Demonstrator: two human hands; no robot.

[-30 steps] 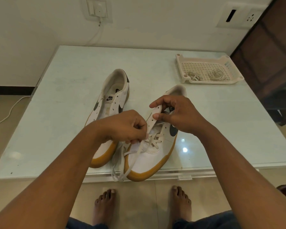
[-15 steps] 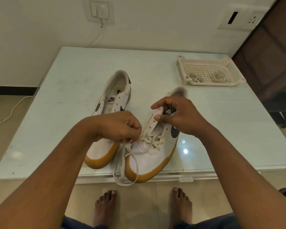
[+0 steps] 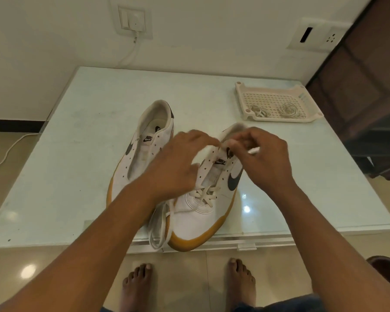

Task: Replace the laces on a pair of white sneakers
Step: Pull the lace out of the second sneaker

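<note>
At the table's (image 3: 77, 154) near edge, right hand (image 3: 266, 163) pinches the sneaker's (image 3: 198, 219) lace (image 3: 206, 194).

Over the half-laced sneaker (image 3: 203, 213), right hand (image 3: 266, 158) pinches lace (image 3: 254, 151) beside left hand (image 3: 178, 163).

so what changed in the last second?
The left hand moved up from the lower eyelets to the top of the laced sneaker, meeting the right hand, which now seems to pinch the lace by its tip. The left hand's grip is too blurred to tell. The other sneaker and tray stayed put.
</note>
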